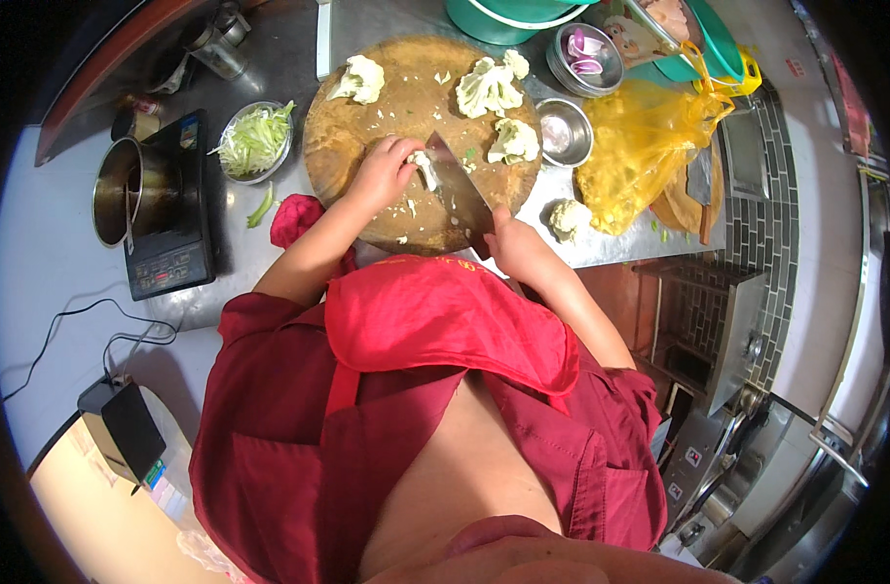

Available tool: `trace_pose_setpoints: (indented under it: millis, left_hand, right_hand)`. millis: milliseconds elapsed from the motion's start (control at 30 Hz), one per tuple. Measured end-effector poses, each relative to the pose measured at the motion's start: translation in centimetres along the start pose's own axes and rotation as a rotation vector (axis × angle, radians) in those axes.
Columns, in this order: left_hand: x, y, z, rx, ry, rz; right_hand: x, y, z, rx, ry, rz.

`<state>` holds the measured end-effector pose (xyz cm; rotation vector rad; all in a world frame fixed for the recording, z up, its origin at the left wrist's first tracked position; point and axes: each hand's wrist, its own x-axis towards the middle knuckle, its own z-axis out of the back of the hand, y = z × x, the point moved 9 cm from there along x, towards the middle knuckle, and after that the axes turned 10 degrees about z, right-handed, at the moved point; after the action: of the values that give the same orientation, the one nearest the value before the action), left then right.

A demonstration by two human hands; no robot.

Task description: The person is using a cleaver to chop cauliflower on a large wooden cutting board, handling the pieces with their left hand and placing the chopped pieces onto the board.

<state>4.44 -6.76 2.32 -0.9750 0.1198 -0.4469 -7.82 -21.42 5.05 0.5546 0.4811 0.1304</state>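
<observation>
On a round wooden chopping board (386, 66), my left hand (386, 171) grips a small cauliflower floret (424, 169) by its head. My right hand (514, 244) is closed around the handle of a cleaver (459, 193), whose blade lies close beside the floret; whether they touch I cannot tell. Larger cauliflower pieces rest on the board: one at the upper left (359, 80), a big one at the upper right (489, 87) and another (514, 141) below that. White crumbs are scattered over the wood. Off the board, near my right forearm, lies one more cauliflower piece (569, 220).
Left stand a bowl of shredded green vegetable (255, 142) and a pot (127, 193) on an induction cooker (169, 255). Right are an empty-looking metal bowl (565, 131), stacked bowls with onion pieces (585, 62) and a yellow plastic bag (627, 160). A red cloth (297, 219) touches the board's edge.
</observation>
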Motion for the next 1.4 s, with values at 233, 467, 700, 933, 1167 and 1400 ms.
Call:
trace_pose_setpoints:
  millis: [233,467,700,933,1167,1400]
  left_hand:
    - [-0.8,0.8,1.0,-0.088,0.011,-0.003]
    - [-2.5,1.0,2.7,0.094,-0.054,-0.085]
    - [-2.9,2.2,3.1,0.045,-0.056,0.096]
    - [-3.5,0.7,3.2,0.154,-0.128,-0.083]
    - [-3.2,1.4,2.3,0.13,-0.076,-0.047]
    - [-2.7,2.4,2.5,0.068,-0.009,0.06]
  right_hand:
    - [-2.7,-1.5,0.5,-0.06,0.012,0.061]
    - [-3.8,-0.4,1.4,-0.028,-0.059,0.047]
    - [-2.8,1.7,0.6,-0.035,-0.026,0.091]
    - [-2.0,2.3,0.2,-0.042,-0.025,0.14]
    - [-0.6,3.0,-0.7,-0.047,0.029,0.067]
    - [-0.8,2.6,-0.9,-0.039,0.064,0.071]
